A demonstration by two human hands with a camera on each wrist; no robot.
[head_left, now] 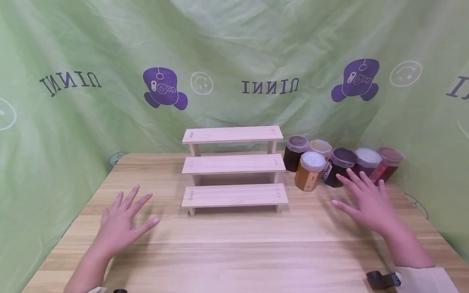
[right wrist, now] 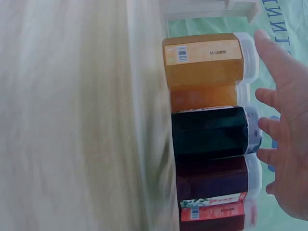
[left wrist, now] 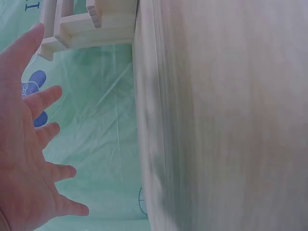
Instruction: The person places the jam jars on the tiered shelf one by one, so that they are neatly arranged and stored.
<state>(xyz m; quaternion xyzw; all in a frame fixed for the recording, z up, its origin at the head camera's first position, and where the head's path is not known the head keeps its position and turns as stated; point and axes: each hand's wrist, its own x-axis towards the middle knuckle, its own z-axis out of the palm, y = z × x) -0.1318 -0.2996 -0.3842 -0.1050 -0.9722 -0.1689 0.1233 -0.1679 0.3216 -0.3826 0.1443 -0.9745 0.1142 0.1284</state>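
Above the table's left side, my left hand (head_left: 119, 228) is spread with its fingers apart and holds nothing. My right hand (head_left: 371, 203) hovers, fingers spread, nearest to a dark jar (head_left: 332, 173) and a purple jar (head_left: 362, 162) with a whitish lid. In the right wrist view its fingers point toward the jar lids, and whether they touch is hard to tell. An orange-brown jar (head_left: 307, 177) stands in front of a yellow-lidded jar (head_left: 320, 147). A dark brown jar (head_left: 292, 156) is beside the rack, and a red jar (head_left: 384, 169) is at the far right.
A three-step wooden rack (head_left: 234, 195) stands at the middle back of the wooden table (head_left: 234, 252), its shelves bare. Green printed cloth (head_left: 234, 49) hangs behind and at both sides. A black wrist mount (head_left: 382, 280) sits by the right sleeve.
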